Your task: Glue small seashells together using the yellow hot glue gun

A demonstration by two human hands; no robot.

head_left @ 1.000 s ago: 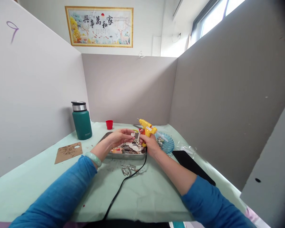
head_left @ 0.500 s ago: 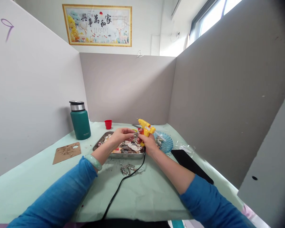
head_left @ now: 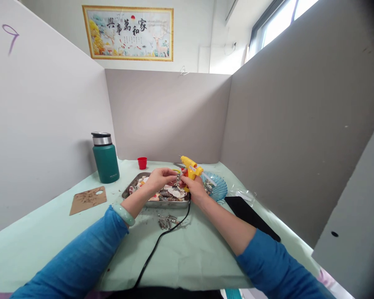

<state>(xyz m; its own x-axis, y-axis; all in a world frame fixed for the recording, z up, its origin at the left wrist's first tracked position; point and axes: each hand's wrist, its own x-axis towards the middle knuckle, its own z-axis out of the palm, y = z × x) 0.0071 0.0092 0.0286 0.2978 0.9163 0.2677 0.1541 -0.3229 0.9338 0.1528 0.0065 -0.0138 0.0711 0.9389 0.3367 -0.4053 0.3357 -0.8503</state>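
A yellow hot glue gun [head_left: 191, 164] is gripped in my right hand [head_left: 197, 189], its nozzle aimed up and to the left and a clear glue stick [head_left: 209, 178] poking out of its rear. My left hand [head_left: 161, 180] pinches a small silvery metal piece [head_left: 178, 179] close to my right fingertips; its exact kind is too small to make out. Both hands are over a metal tray [head_left: 168, 204] of seashells [head_left: 174, 192]. Nearer to me, several slim silvery metal pieces [head_left: 166, 223] lie on the table, beside the gun's black cord [head_left: 156, 246].
A blue scalloped dish [head_left: 218, 189] with small metal pieces stands right of the tray. A green bottle [head_left: 106, 162], a brown board [head_left: 87, 200] and a red cup [head_left: 142, 163] are on the left. A black strip [head_left: 252, 218] and clear plastic bag [head_left: 243, 193] lie right. Partitions surround the table.
Hands and glue gun have barely moved. The small metal piece between my fingertips has turned slightly and hangs a little lower.
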